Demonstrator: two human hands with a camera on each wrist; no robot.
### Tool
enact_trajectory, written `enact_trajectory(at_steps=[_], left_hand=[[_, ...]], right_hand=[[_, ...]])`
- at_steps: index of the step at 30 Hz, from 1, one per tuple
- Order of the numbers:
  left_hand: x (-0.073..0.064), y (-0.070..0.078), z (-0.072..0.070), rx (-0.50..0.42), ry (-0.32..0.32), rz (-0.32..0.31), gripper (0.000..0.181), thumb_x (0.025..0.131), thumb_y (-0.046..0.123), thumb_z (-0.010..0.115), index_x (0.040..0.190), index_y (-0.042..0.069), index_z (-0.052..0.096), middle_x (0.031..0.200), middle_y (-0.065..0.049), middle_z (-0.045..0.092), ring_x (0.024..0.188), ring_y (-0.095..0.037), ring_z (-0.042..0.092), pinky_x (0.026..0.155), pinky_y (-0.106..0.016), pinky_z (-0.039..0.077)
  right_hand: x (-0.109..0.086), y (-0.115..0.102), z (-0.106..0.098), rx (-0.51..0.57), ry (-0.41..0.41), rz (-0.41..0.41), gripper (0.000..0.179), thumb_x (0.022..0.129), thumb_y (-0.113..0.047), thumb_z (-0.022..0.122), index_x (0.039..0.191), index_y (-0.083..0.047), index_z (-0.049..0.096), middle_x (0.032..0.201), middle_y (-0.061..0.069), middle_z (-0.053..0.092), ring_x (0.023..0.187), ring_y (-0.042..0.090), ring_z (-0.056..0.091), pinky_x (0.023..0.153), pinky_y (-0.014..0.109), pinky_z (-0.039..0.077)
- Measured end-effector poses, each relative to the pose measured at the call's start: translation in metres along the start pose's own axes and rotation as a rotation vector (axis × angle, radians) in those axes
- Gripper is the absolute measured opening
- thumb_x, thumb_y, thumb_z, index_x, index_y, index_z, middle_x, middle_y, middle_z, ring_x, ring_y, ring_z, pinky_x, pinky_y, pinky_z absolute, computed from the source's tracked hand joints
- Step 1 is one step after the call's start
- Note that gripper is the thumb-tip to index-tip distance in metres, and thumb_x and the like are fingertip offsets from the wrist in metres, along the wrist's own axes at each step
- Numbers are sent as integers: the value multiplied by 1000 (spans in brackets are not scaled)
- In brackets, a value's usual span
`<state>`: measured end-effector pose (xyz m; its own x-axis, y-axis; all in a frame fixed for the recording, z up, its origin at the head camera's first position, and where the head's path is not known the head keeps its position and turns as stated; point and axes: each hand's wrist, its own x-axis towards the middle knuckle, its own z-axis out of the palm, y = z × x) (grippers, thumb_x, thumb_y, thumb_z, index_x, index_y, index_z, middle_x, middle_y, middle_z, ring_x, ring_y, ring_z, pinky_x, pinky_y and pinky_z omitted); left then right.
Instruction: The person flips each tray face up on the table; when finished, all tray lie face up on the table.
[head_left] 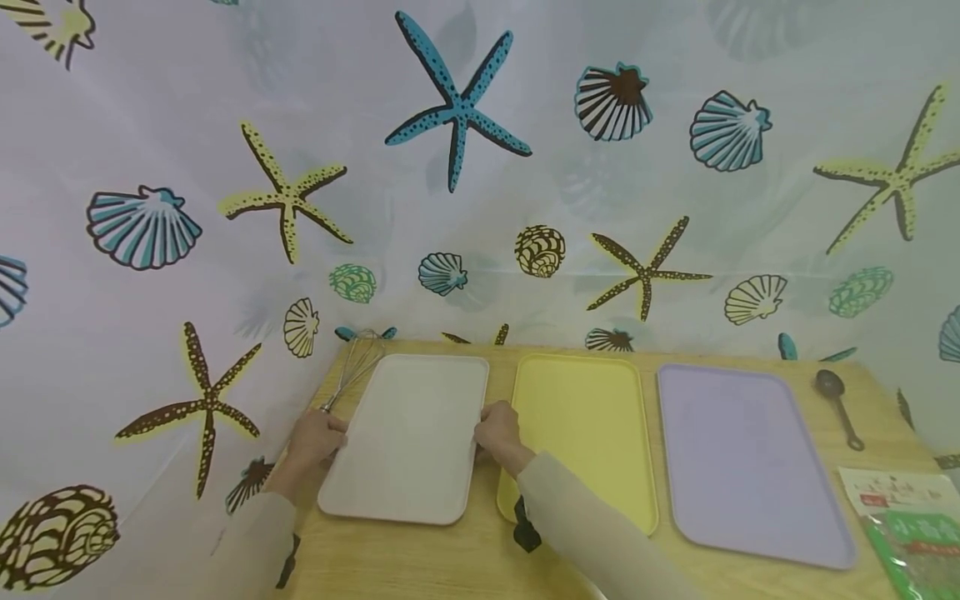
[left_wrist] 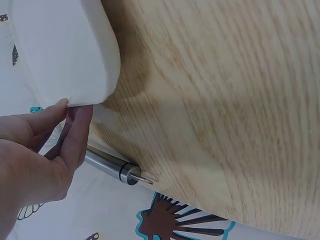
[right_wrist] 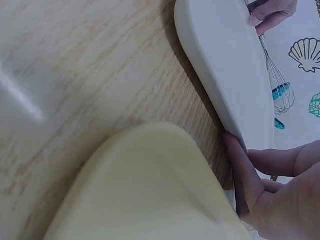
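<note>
A white tray [head_left: 408,437] lies at the left of the wooden table, with a hand at each long side. My left hand [head_left: 313,437] pinches its left edge; in the left wrist view the thumb is on top of the rim and the fingers [left_wrist: 79,132] are under it. On the opposite edge my right hand [head_left: 498,429] pinches the rim between thumb and fingers [right_wrist: 245,172], beside the yellow tray [head_left: 581,433]. A wire whisk [head_left: 356,371] lies along the white tray's left side, its metal handle [left_wrist: 107,164] just past my left hand.
Right of the yellow tray is a lilac tray [head_left: 750,467]. Farther right lie a dark spoon [head_left: 840,408] and a green-and-white food packet [head_left: 915,525]. A curtain [head_left: 510,308] printed with shells and starfish hangs behind and left of the wooden table [head_left: 420,558].
</note>
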<state>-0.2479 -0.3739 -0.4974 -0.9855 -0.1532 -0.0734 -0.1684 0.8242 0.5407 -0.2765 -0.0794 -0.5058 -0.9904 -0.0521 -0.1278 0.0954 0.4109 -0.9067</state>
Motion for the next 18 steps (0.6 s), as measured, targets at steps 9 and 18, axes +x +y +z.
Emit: enact_trajectory(at_steps=[9,18], left_hand=[[-3,-2,1,90,32,68,23,73,-2,64,92,-11,71,99,-30,66,98,-49,59,83,-56,50],[-1,0,1,106,26,43,23,77,-1,63,96,-11,70,102,-31,65,101,-50,57,85,-56,49]], right_hand=[[-3,0,0,-101,-14,-31,17,67,17,57,62,5,69,61,8,63,54,16,59,49,26,54],[0,1,2,-48,-50,-4,22,68,19,55,80,10,72,66,15,66,58,27,68,50,31,57]])
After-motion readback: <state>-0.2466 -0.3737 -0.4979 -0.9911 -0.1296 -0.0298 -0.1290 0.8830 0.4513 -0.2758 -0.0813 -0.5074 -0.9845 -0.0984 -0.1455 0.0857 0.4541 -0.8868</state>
